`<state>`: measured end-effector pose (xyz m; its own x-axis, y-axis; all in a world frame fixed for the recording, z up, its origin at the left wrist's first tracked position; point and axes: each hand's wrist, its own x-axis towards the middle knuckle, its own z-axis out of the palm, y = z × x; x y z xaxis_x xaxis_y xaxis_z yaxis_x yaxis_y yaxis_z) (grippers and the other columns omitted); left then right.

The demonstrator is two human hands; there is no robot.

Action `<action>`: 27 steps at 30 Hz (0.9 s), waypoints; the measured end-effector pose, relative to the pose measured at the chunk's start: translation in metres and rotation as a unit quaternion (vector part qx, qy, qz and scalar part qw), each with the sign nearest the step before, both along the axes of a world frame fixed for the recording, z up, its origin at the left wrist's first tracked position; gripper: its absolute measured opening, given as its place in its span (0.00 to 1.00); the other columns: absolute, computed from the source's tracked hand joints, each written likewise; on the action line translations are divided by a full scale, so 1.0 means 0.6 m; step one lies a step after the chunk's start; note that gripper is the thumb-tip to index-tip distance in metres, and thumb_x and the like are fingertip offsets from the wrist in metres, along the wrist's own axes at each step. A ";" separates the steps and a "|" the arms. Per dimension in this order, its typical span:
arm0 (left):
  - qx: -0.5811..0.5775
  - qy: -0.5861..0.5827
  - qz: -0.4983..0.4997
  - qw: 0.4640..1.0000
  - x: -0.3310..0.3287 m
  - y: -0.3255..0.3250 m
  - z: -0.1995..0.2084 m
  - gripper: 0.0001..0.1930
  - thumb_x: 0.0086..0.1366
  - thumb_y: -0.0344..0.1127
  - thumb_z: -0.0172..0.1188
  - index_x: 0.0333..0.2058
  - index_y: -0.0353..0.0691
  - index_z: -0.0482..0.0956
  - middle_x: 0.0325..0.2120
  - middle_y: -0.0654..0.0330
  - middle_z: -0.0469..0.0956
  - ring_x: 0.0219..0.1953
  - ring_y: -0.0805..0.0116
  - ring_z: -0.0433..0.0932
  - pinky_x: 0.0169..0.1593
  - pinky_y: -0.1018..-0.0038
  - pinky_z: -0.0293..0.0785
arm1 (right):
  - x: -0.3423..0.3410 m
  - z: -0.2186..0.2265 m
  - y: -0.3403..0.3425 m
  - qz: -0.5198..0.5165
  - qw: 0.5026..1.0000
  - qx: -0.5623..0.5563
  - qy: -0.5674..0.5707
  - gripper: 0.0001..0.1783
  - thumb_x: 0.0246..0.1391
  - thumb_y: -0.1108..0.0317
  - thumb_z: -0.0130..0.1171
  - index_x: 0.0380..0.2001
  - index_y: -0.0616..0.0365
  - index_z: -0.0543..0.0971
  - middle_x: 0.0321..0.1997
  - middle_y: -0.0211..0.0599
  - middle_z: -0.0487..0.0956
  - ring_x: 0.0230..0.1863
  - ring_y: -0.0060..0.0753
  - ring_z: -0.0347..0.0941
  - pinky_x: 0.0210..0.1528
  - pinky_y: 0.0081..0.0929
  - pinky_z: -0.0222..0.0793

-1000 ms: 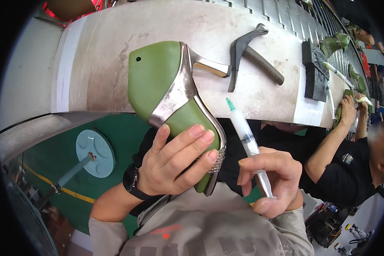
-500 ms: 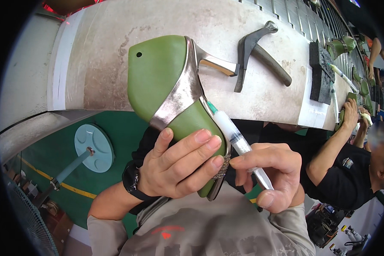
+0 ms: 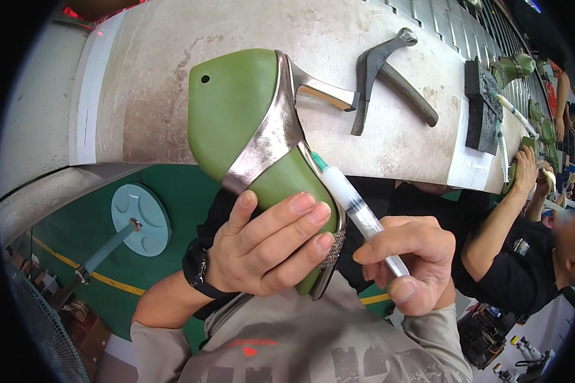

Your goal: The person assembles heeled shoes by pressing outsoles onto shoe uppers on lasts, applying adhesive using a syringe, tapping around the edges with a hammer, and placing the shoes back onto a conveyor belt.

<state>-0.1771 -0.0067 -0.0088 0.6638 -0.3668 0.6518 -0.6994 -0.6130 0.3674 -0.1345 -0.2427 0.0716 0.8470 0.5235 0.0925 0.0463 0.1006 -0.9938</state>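
Note:
My left hand (image 3: pixel 268 249) is closed around the front part of a high-heeled sandal (image 3: pixel 265 143) with metallic straps, mounted on a green shoe last (image 3: pixel 233 96). The heel points away to the right, and a sparkly band shows near my fingertips. A syringe (image 3: pixel 352 201) with white contents and a green tip is gripped by my right hand (image 3: pixel 415 262), thumb by the plunger end. Its tip is at the sole edge, just ahead of the heel; whether it touches is too fine to tell.
On the bench (image 3: pixel 160 83) lies a hammer (image 3: pixel 402 89) beyond the heel. Right of it sits a black block (image 3: pixel 482 112), with more syringes beside it. A co-worker's hand (image 3: pixel 525 171) works at far right. A pale blue round stool (image 3: pixel 140 220) stands lower left, near a fan (image 3: pixel 45 332).
The sandal and last have shifted slightly up and left. My right thumb and the plunger end have moved a little closer to the syringe barrel. The grips are unchanged.

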 end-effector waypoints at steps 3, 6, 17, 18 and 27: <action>-0.001 0.002 -0.003 1.000 0.001 0.000 0.000 0.18 0.70 0.35 0.65 0.56 0.49 0.73 0.57 0.64 0.79 0.63 0.64 0.77 0.79 0.47 0.48 | -0.007 0.007 -0.003 -0.018 0.998 0.010 0.059 0.23 0.57 0.62 0.66 0.41 0.78 0.83 0.31 0.51 0.84 0.22 0.25 0.77 0.22 0.20 0.72; -0.004 0.001 -0.003 1.000 0.002 -0.002 0.000 0.18 0.70 0.35 0.65 0.56 0.49 0.73 0.56 0.64 0.79 0.62 0.63 0.77 0.79 0.47 0.48 | -0.010 0.007 -0.003 -0.036 0.995 0.032 0.082 0.28 0.59 0.56 0.67 0.43 0.80 0.82 0.29 0.50 0.84 0.22 0.23 0.77 0.22 0.19 0.71; -0.010 -0.002 -0.002 1.000 0.000 0.000 -0.006 0.18 0.70 0.35 0.64 0.56 0.49 0.72 0.56 0.63 0.79 0.62 0.62 0.78 0.78 0.46 0.49 | -0.026 0.053 -0.028 -0.095 0.984 0.026 0.148 0.45 0.59 0.33 0.64 0.43 0.78 0.83 0.22 0.42 0.81 0.17 0.23 0.75 0.21 0.20 0.72; -0.013 -0.004 0.001 1.000 0.000 0.000 -0.007 0.18 0.71 0.34 0.64 0.57 0.49 0.72 0.56 0.62 0.79 0.62 0.62 0.78 0.78 0.45 0.49 | -0.033 0.056 -0.036 -0.115 0.982 0.046 0.144 0.48 0.57 0.29 0.63 0.42 0.78 0.83 0.21 0.42 0.81 0.17 0.24 0.76 0.21 0.21 0.73; -0.028 -0.030 0.006 0.999 -0.009 0.008 -0.032 0.18 0.71 0.32 0.61 0.58 0.49 0.71 0.57 0.60 0.77 0.62 0.58 0.77 0.77 0.42 0.51 | -0.014 -0.019 0.005 -0.098 0.990 0.099 0.034 0.41 0.54 0.42 0.72 0.48 0.79 0.80 0.26 0.42 0.78 0.23 0.23 0.72 0.25 0.21 0.65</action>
<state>-0.1824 -0.0019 -0.0281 0.6267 -0.3215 0.7098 -0.7142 -0.6012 0.3583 -0.1431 -0.2400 0.0604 0.9380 0.3267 0.1162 0.0180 0.2890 -0.9572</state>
